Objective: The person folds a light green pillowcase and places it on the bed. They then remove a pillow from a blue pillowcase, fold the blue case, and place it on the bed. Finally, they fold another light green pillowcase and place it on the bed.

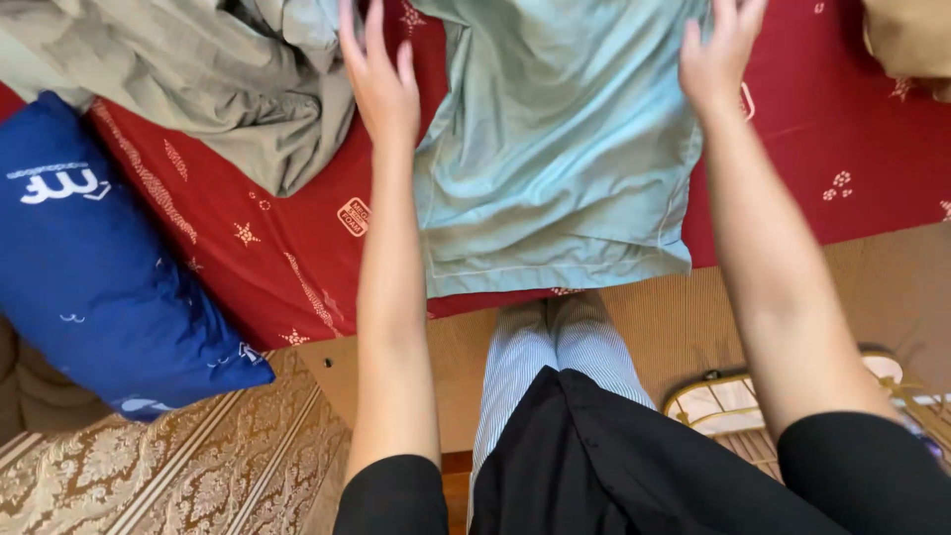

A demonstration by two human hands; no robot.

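The person stands at the edge of a bed covered with a red patterned sheet [267, 248], both arms stretched forward over it. A pale teal garment [555, 159] lies spread flat on the sheet, its hemmed lower edge nearest the person and close to the edge of the bed.

Left hand [381, 84]: open, fingers extended and slightly apart, palm down. It rests at or just over the left border of the teal garment, where that border meets a crumpled grey-green cloth [218, 89] heaped to the left. Whether the palm presses on the fabric cannot be told from this view.

Right hand [718, 54]: open, fingers spread, at the right border of the garment near its upper part. It grips nothing.

The garment therefore lies between the two hands and extends back toward the person beneath both forearms.

Handling judgement: the fabric appears thin, light and limp, with a faint sheen, so it will likely slide readily over the sheet and will not keep a shape when lifted. It creases easily; soft folds already run across it. The most practical holds appear to be the side seams or corners, pinched between fingers and thumb, one hand to each side.

A blue pillow [89, 267] lies at the left of the bed. A tan cloth [906, 35] shows at the upper right corner.
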